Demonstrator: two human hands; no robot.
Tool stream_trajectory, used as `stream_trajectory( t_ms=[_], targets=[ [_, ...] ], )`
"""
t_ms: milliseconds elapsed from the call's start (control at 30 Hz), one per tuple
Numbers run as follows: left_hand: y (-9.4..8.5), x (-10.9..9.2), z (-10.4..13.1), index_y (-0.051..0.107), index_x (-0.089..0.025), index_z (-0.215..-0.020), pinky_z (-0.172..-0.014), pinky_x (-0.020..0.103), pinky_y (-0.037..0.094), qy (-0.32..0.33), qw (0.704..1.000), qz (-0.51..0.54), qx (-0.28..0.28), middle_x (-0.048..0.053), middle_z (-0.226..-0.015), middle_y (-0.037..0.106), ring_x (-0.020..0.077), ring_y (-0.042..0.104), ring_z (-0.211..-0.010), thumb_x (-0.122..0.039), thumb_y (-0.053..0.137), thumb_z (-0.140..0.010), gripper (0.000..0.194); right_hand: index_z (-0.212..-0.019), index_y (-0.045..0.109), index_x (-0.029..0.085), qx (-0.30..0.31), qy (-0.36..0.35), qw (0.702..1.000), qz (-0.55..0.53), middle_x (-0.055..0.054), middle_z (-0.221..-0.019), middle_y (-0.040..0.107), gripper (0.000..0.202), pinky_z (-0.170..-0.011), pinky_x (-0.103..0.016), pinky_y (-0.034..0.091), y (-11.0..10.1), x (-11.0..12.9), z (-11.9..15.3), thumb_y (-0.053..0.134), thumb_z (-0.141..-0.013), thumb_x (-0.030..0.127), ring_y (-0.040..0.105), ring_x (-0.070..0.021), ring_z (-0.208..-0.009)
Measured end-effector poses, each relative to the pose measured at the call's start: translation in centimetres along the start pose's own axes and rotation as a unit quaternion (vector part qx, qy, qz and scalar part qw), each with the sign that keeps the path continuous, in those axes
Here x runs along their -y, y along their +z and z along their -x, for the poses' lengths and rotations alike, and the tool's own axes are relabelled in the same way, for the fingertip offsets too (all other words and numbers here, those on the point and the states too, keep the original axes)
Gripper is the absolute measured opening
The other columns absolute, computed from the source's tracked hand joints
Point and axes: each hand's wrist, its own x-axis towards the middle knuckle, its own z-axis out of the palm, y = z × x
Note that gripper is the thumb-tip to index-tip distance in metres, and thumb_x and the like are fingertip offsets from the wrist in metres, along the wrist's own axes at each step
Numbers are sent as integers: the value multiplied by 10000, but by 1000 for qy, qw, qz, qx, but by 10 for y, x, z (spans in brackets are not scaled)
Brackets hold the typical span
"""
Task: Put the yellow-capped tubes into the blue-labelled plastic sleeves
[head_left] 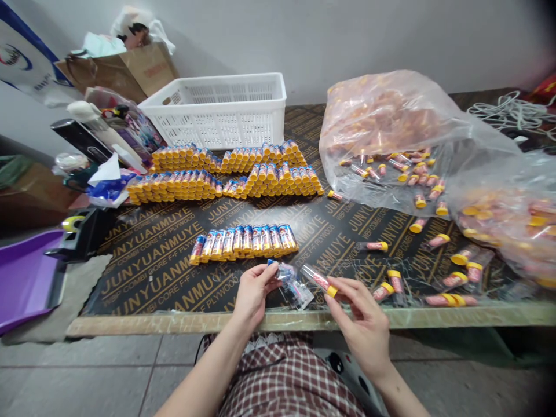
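Between the thumb and fingers of my left hand is a clear plastic sleeve with blue print, hanging over the table's front edge. My right hand pinches a clear tube by its yellow cap; something pink and white shows inside it. The tube points toward the sleeve, apart from it. Beyond my left hand lies a row of blue-labelled tubes with yellow ends. Loose capped tubes without blue labels are scattered to the right of my right hand.
Stacked labelled tubes stand before a white plastic basket. A large clear bag spills more tubes at the back right. To the left are a tape dispenser and a purple dustpan. White cable lies coiled at the far right.
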Motion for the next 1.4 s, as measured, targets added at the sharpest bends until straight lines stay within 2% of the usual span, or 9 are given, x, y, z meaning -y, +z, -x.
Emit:
stream_trajectory(
  t_ms=[233,400,500,667,800,900,1033,1133,1400],
  targets=[
    [1,0,1,656,-117,-608,-556,218,498,4,1000,-3,-28,1,-545,630,108,599,-540,-378,855,-466,358,-1147,627,273,5,-44,999,14,-75,-1065,600,354,-848,-379,511,5,-1,2,585,-826,130,588,-217,-977],
    [3,3,3,652,-119,-628,-577,228,503,45,998,-29,-24,0,-600,629,95,565,-555,-433,795,-563,351,-1153,625,282,75,-70,995,0,-65,-1060,606,367,-863,-358,510,9,3,2,568,-831,117,594,-206,-986],
    [6,3,6,655,-134,-730,-614,238,513,60,998,-16,6,3,-696,649,104,584,-619,-407,777,-605,324,-1170,618,279,111,-55,992,-21,-71,-1089,593,361,-864,-346,514,12,0,4,495,-870,120,592,-199,-1005],
    [10,-1,15,651,-148,-918,-636,240,513,11,997,-14,72,16,-741,675,108,608,-627,-318,808,-588,403,-1207,576,301,117,-67,991,-11,-54,-1020,568,433,-820,-325,531,16,-7,2,500,-838,86,596,-177,-936],
    [12,0,24,685,-105,-826,-623,226,499,-52,986,-62,144,53,-738,684,111,611,-620,-309,814,-584,342,-1365,384,309,131,-108,985,16,-90,-1290,433,702,-952,-430,477,14,-7,-5,545,-725,70,506,-245,-1150],
    [14,4,29,703,-100,-771,-599,215,480,-82,978,-93,170,44,-693,666,97,587,-587,-323,816,-579,315,-1414,274,279,192,-121,974,-4,-93,-1471,263,833,-1045,-504,381,10,-5,-10,530,-649,75,333,-301,-1327],
    [16,8,32,711,-114,-754,-567,216,462,-111,969,-109,191,33,-660,655,100,576,-559,-341,824,-556,321,-1417,258,243,253,-118,958,-56,-97,-1403,401,854,-1067,-479,369,8,-7,-12,497,-616,71,399,-278,-1297],
    [17,9,34,721,-118,-784,-571,213,458,-114,968,-117,190,32,-662,651,99,576,-566,-349,823,-556,340,-1401,284,247,245,-106,961,-76,-95,-1351,451,856,-1048,-451,401,9,-8,-9,494,-592,60,464,-268,-1244],
    [18,8,35,714,-121,-791,-582,209,460,-113,971,-113,180,28,-671,649,99,583,-582,-347,831,-549,352,-1380,302,245,219,-90,964,-120,-94,-1349,451,860,-1039,-438,418,12,-8,-8,488,-564,48,474,-269,-1233]
  ],
)
